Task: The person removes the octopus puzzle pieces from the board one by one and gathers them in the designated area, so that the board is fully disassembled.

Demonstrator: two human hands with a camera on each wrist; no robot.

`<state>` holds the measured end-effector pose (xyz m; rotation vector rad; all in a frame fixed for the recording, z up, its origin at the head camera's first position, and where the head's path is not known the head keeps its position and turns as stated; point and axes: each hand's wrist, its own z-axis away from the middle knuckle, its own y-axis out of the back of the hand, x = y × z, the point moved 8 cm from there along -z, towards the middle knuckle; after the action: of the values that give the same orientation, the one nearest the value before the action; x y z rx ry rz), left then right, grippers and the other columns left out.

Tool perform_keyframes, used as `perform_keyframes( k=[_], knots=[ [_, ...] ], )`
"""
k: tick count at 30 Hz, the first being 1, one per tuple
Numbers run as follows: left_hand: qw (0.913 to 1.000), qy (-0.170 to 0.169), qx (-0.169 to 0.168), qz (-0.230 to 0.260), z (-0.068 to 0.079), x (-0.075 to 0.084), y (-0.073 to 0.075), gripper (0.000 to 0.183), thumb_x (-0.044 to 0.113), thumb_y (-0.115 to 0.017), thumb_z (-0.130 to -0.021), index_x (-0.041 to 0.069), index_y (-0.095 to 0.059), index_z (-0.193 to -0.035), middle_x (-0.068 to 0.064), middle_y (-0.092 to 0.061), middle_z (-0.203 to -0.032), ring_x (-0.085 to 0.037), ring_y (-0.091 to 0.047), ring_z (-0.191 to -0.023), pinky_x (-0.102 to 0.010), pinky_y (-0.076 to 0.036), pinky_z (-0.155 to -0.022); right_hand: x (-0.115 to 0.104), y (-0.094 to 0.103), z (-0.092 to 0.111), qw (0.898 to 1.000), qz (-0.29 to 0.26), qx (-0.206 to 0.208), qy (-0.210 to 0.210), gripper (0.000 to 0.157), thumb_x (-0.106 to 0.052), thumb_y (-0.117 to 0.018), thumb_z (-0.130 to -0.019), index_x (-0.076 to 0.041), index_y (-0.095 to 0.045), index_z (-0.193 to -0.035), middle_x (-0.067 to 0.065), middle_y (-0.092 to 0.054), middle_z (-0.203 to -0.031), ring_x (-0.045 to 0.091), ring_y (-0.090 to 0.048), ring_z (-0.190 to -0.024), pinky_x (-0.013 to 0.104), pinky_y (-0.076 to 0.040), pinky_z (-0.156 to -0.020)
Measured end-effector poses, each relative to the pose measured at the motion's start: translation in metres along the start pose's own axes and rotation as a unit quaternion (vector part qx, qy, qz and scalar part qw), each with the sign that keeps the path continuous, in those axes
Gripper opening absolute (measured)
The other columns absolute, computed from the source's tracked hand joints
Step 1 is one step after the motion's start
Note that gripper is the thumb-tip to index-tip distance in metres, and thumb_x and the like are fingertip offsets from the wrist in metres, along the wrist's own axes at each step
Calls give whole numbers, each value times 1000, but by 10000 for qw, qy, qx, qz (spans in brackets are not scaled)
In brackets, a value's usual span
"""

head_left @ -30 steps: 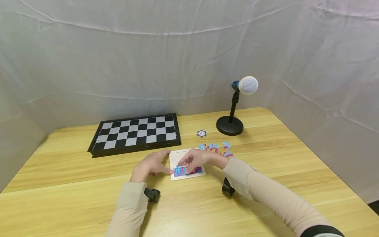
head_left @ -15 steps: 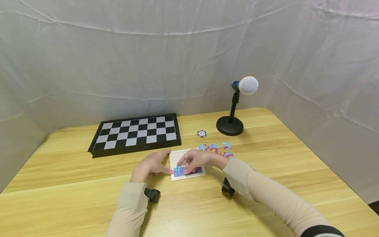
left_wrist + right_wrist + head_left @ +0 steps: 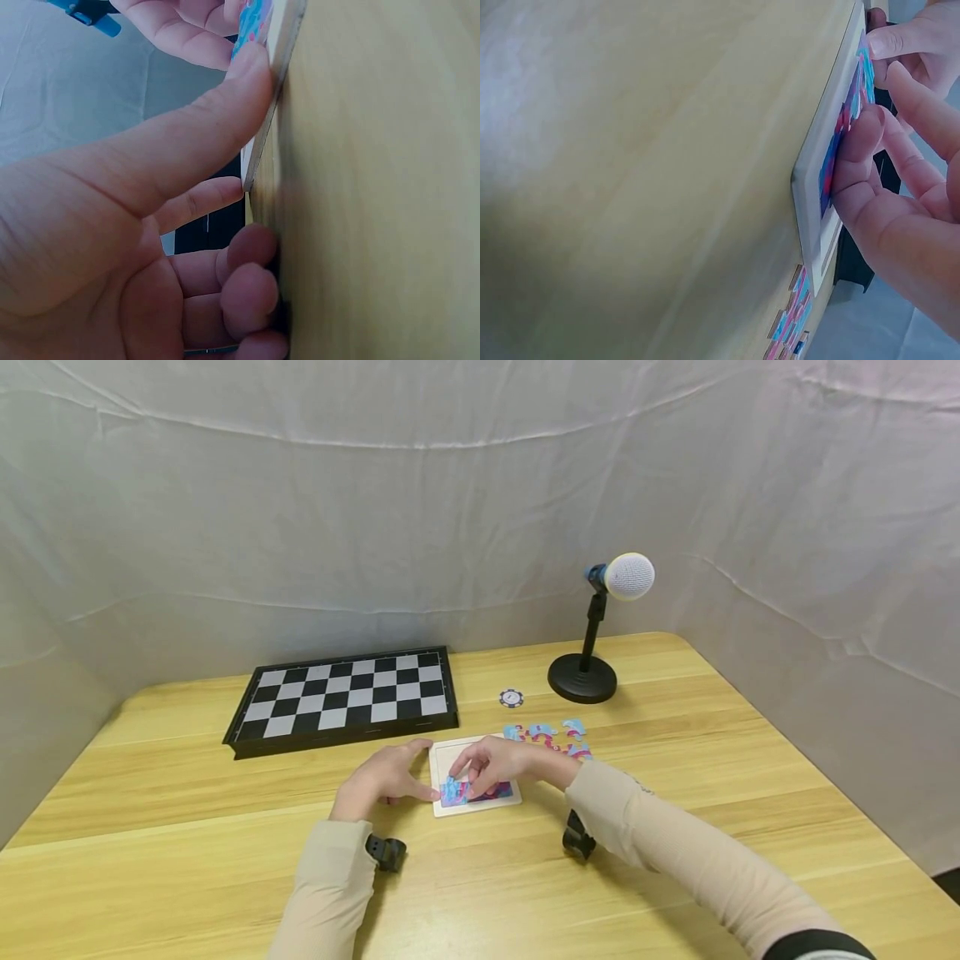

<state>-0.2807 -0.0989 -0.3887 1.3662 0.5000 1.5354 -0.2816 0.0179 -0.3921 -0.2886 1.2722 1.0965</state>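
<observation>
A small pale jigsaw tray (image 3: 480,808) lies flat on the table, its near part covered with blue, pink and purple pieces (image 3: 504,790). My left hand (image 3: 385,774) rests at the tray's left side, thumb and index finger stretched along the edge; in the left wrist view the thumb (image 3: 217,124) presses on the rim. Over the tray, my right hand (image 3: 497,760) pinches a light-blue and pink puzzle piece (image 3: 453,792) between thumb and index finger, at the left end of the laid pieces. Its fingers partly hide that piece and those beneath.
Several loose puzzle pieces (image 3: 542,732) lie right behind the tray. Farther back are a poker chip (image 3: 511,698) and a microphone (image 3: 628,577) on a black stand (image 3: 582,679). A black-and-white chessboard (image 3: 345,697) sits at the back left. Grey cloth (image 3: 337,527) encloses the table.
My right thumb and index finger have shifted very slightly left with the puzzle piece. The left hand and the tray have stayed in place.
</observation>
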Motion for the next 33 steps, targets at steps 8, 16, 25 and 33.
perform_keyframes(
  k=[8, 16, 25, 33],
  knots=[
    [10000, 13, -6, 19, 0, 0, 0, 82, 32, -76, -70, 13, -34, -138, -17, -49, -114, -16, -46, -44, -26, -41, -44, -1, 1, 2, 9998, -207, 43, 34, 30, 8, -62, -78, 6, -55, -108, 3, -51, -76, 10, -46, -59, 19, -40, -54],
    [10000, 13, -3, 90, 1, 0, 1, 82, 29, -77, -70, 13, -33, -138, -17, -49, -114, -16, -46, -44, -26, -40, -44, -3, -1, 1, 9993, -338, 112, 75, 22, 5, -58, -82, 1, -52, -102, 6, -55, -82, 12, -47, -62, 20, -39, -55],
    [10000, -6, -2, 67, 0, 0, 0, 82, 29, -77, -70, 12, -34, -137, -16, -51, -111, -16, -46, -44, -26, -40, -44, -2, -3, -2, 9985, -390, 370, -124, 10, 3, -49, -89, -2, -51, -97, 4, -56, -74, 13, -47, -57, 20, -38, -51],
    [9999, 19, 3, 104, 0, -1, 0, 82, 31, -77, -70, 13, -34, -137, -17, -49, -114, -16, -46, -44, -26, -41, -45, -4, 0, -1, 9969, -5, 756, -211, 9, 4, -51, -88, -2, -53, -95, 5, -59, -74, 13, -47, -55, 20, -40, -51]
  ],
)
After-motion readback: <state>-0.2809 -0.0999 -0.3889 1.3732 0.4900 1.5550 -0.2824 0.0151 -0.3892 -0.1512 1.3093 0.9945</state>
